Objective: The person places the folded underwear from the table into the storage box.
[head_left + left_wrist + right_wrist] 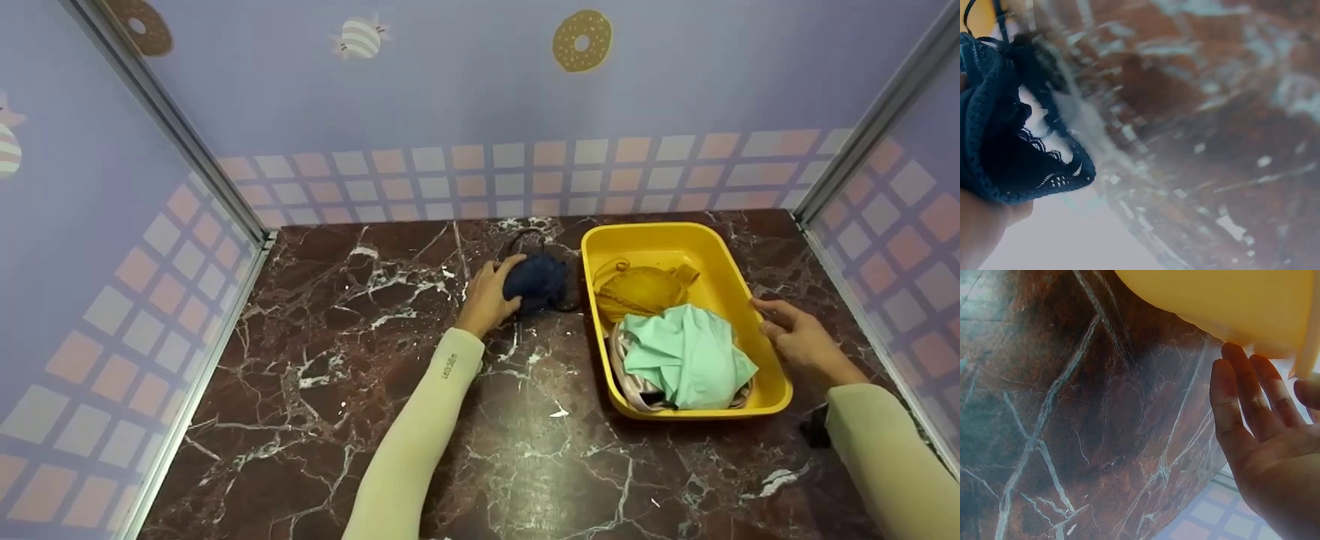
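My left hand (491,296) grips a navy blue bra (536,283) just left of a yellow plastic tub (761,375). Lace edging and thin straps of the bra (994,129) show in the left wrist view, with part of the left hand (988,225) beneath it. Over at the tub's right side is my right hand (806,341), its fingertips against the wall near the rim. Seen from the right wrist, the fingers (1258,405) of that hand are fairly straight, below the tub's edge. The tub holds a mustard lace bra (641,291) and a mint green cloth (686,356).
A pale pinkish garment (630,375) lies partly under the green cloth. The dark red marbled tabletop (330,420) bears small white flecks. Lilac patterned walls (465,90) enclose it at the back and both sides.
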`<action>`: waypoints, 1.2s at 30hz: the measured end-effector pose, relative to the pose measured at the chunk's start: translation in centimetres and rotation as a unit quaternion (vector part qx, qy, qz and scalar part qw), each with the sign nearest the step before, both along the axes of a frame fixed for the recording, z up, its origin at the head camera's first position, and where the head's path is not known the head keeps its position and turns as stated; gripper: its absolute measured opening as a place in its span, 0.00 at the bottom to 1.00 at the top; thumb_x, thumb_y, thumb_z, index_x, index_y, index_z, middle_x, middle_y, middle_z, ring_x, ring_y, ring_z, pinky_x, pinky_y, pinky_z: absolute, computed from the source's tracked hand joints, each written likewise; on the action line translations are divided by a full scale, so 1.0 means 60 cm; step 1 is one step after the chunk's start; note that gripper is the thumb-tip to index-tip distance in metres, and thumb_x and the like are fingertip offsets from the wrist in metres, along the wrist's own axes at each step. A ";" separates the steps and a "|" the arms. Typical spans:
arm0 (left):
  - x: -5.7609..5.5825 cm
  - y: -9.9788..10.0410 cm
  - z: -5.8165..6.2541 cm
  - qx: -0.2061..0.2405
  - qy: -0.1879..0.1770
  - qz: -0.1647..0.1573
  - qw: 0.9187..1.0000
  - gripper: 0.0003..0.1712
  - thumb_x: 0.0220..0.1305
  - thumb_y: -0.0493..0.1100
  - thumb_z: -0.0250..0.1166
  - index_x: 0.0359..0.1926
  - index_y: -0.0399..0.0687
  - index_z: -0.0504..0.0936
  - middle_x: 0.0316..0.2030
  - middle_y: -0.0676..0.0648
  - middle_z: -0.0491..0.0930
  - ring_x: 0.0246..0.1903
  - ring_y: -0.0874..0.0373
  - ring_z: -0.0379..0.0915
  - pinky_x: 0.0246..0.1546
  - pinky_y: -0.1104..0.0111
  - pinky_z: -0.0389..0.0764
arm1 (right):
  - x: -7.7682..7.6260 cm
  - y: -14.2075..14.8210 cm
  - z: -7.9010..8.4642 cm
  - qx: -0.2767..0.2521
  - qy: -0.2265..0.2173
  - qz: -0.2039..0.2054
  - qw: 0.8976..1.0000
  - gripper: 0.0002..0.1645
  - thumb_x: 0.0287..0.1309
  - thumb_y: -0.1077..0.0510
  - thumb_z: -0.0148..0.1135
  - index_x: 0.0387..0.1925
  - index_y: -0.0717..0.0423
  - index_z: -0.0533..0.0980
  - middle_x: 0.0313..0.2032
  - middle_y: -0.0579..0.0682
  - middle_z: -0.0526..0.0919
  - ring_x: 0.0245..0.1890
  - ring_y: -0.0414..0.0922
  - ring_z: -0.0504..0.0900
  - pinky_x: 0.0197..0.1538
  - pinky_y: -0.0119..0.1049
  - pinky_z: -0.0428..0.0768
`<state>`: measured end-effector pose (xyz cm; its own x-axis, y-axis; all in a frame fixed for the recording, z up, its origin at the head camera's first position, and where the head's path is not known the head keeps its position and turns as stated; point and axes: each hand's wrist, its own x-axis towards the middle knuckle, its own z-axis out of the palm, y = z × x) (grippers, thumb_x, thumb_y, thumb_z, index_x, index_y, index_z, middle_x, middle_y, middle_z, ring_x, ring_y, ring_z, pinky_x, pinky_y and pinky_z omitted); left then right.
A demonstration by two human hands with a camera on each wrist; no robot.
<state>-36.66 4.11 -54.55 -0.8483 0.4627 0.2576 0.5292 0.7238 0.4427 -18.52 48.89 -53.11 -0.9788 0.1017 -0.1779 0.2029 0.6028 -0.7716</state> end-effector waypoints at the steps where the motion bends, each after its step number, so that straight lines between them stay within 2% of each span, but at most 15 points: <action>1: 0.001 -0.001 0.005 0.010 0.003 -0.004 1.000 0.41 0.54 0.43 0.70 0.68 0.66 0.62 0.55 0.39 0.69 0.53 0.44 0.68 0.54 0.52 0.67 | 0.000 0.000 0.000 -0.001 0.002 0.000 1.000 0.28 0.72 0.59 0.41 0.70 0.62 0.54 0.67 0.70 0.54 0.60 0.65 0.63 0.38 0.19 0.71; 6: 0.003 0.000 0.039 0.061 0.020 -0.019 0.998 0.41 0.53 0.42 0.71 0.67 0.64 0.63 0.54 0.41 0.69 0.54 0.45 0.67 0.55 0.53 0.66 | 0.001 -0.001 -0.001 -0.008 0.007 -0.005 1.000 0.28 0.72 0.60 0.41 0.70 0.62 0.55 0.66 0.71 0.55 0.59 0.64 0.64 0.38 0.20 0.72; 14: 0.017 0.011 0.113 0.139 0.066 -0.035 0.988 0.41 0.52 0.41 0.71 0.67 0.63 0.65 0.55 0.43 0.69 0.55 0.48 0.67 0.56 0.57 0.67 | 0.004 -0.002 0.000 -0.015 -0.001 -0.012 1.000 0.29 0.72 0.58 0.41 0.70 0.60 0.55 0.66 0.71 0.54 0.58 0.63 0.65 0.38 0.22 0.73; 23: 0.047 0.038 0.184 0.218 0.115 -0.069 0.967 0.41 0.51 0.40 0.72 0.65 0.63 0.65 0.54 0.46 0.70 0.55 0.51 0.67 0.56 0.59 0.66 | 0.004 -0.002 -0.001 -0.023 0.000 -0.009 1.000 0.29 0.72 0.57 0.41 0.71 0.60 0.54 0.66 0.72 0.55 0.56 0.61 0.66 0.38 0.24 0.74; 28: 0.066 0.063 0.226 0.250 0.130 -0.107 0.954 0.40 0.52 0.42 0.70 0.65 0.61 0.64 0.56 0.46 0.68 0.57 0.54 0.65 0.58 0.60 0.64 | 0.006 -0.002 -0.002 -0.037 -0.012 -0.012 0.999 0.30 0.73 0.56 0.40 0.72 0.58 0.52 0.67 0.70 0.53 0.55 0.59 0.66 0.39 0.26 0.74; 34: 0.095 0.105 0.271 0.288 0.145 -0.158 0.933 0.39 0.54 0.43 0.69 0.65 0.57 0.63 0.58 0.44 0.66 0.59 0.54 0.63 0.59 0.59 0.63 | 0.005 -0.001 -0.002 -0.047 -0.020 -0.020 0.998 0.29 0.73 0.56 0.39 0.72 0.57 0.52 0.67 0.70 0.54 0.54 0.58 0.66 0.40 0.26 0.74; 36: 0.109 0.123 0.283 0.296 0.135 -0.173 0.930 0.38 0.55 0.44 0.69 0.65 0.57 0.62 0.60 0.44 0.65 0.59 0.53 0.63 0.59 0.59 0.63 | 0.005 -0.002 -0.002 -0.038 -0.014 -0.017 0.999 0.29 0.73 0.56 0.39 0.71 0.58 0.53 0.66 0.71 0.55 0.53 0.58 0.67 0.39 0.26 0.74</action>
<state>-30.14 11.46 -37.57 -0.5426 0.4050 0.7359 0.8348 0.1626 0.5260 -18.24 48.80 -53.21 -0.9694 0.1199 -0.2144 0.2450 0.5349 -0.8086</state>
